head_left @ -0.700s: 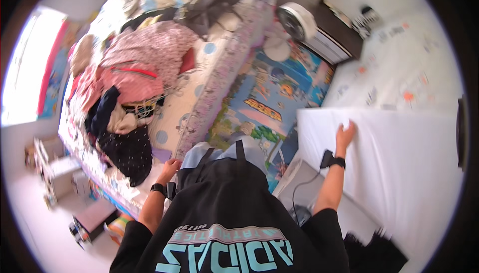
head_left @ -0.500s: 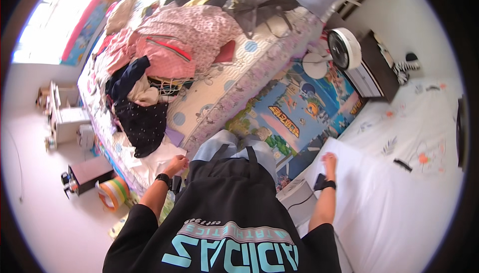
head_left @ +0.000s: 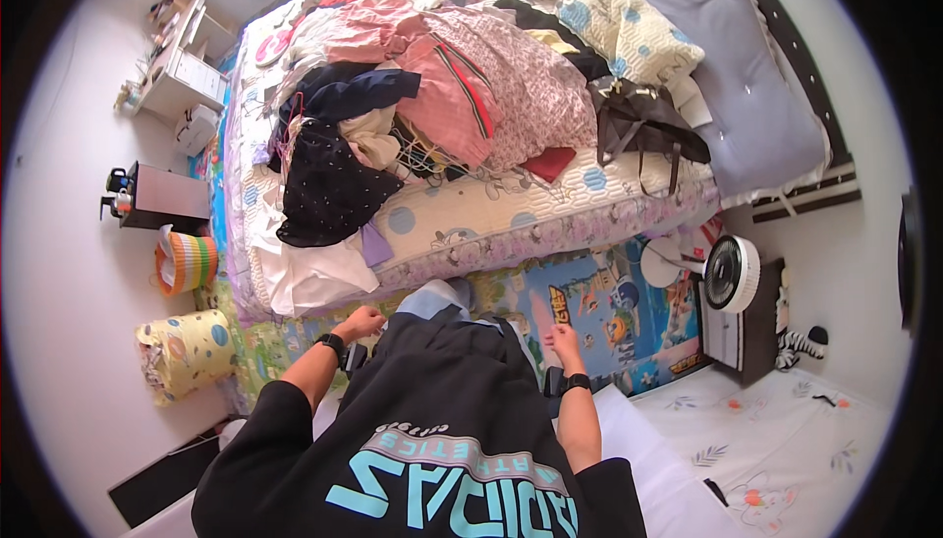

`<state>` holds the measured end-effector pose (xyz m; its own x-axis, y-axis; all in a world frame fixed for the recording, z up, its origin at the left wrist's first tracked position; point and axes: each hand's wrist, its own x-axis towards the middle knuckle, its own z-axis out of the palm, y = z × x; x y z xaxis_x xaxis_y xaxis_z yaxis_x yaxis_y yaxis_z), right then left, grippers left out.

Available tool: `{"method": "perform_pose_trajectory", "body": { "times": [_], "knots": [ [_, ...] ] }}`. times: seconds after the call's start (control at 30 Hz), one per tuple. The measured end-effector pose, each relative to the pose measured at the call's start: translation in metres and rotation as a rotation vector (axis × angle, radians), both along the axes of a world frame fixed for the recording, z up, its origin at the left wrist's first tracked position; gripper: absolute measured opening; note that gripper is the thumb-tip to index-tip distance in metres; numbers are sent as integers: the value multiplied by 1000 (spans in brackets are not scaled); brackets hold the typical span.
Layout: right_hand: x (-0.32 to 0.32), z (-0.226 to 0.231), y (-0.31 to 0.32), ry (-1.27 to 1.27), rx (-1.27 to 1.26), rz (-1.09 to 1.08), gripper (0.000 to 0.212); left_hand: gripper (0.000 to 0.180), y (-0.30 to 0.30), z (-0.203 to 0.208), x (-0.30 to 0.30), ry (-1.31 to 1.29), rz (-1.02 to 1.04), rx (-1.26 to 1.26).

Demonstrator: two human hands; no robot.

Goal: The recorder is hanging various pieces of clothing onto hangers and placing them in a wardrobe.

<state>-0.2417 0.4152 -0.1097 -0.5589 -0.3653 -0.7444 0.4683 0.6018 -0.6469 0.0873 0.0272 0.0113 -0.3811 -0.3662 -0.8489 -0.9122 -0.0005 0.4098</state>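
Note:
Loosely curled, with nothing showing in it, my left hand (head_left: 364,322) hangs just in front of the bed's near edge. The nearest cloth to it is a white garment (head_left: 309,275) spread over the bed's corner. My right hand (head_left: 564,341) is over the floor mat with its fingers partly apart and holds nothing. On the bed lies a heap of clothes: a black dotted garment (head_left: 329,189), a dark navy one (head_left: 368,93), a pink one (head_left: 457,111) with a striped band and a floral pink one (head_left: 540,81). White hangers (head_left: 417,155) stick out beside them.
A grey bag (head_left: 643,125) and a grey cushion (head_left: 751,96) are on the bed's right. A fan (head_left: 729,275) stands by a dark cabinet (head_left: 751,341) on the right. At left are a striped basket (head_left: 187,261), a yellow patterned bin (head_left: 187,351) and a white desk (head_left: 187,81).
My body has turned left, so the bed now lies squarely ahead. My right hand has swung from above the white sheet to above the floor mat. Both hands stay without anything visible in them.

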Motion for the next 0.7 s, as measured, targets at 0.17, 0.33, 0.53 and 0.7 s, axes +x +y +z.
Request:
{"method": "perform_pose_trajectory", "body": {
  "times": [0.17,0.33,0.53,0.7],
  "knots": [
    [-50,33,-15,57,-47,-57,23,25,-57,-42,-24,149,133,25],
    [-41,62,0,70,199,5,23,23,-119,-72,-68,271,141,-134],
    [-53,92,-7,-5,523,518,19,23,-133,-83,-67,454,421,-48],
    [-145,96,-77,-27,359,358,16,20,-92,-110,-8,374,896,49]
  ]
}}
